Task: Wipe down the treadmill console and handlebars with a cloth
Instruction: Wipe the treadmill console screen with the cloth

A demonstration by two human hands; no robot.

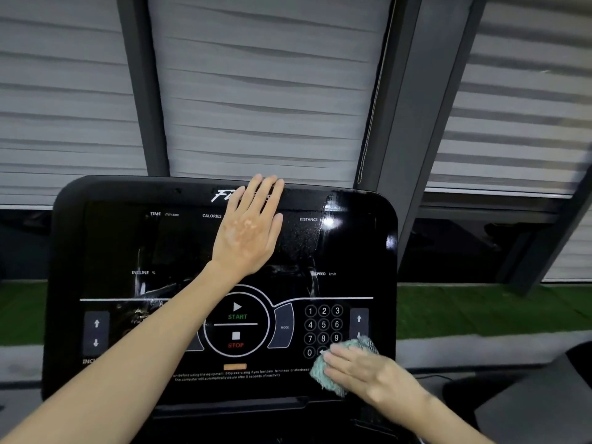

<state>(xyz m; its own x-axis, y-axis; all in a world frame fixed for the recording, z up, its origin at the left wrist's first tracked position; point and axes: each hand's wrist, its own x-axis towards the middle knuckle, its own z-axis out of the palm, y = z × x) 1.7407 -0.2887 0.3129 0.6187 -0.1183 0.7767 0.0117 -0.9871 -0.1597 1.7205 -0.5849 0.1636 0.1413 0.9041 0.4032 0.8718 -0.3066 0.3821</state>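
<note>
Just under the right hand [362, 368] lies the cloth [333, 370].

Glossy black flat-panel treadmill console [128, 245], rounded corners, tilted back. Display dark. White labels: TIME, CALORIES, DISTANCE, INCLINE, SPEED. Round START/STOP control bottom centre, MODE key beside it, 0–9 keypad lower right, up/down arrow keys at both lower edges. Fine droplets and glare upper right near DISTANCE, smeared streaks left of centre. The left hand [248, 229] lies flat over the logo at the top edge. Teal-green textured cloth [320, 371], bunched, is on the console's lower right corner just below the keypad, overlapping the right arrow key's lower part. The right hand [362, 370] presses on it.
</note>
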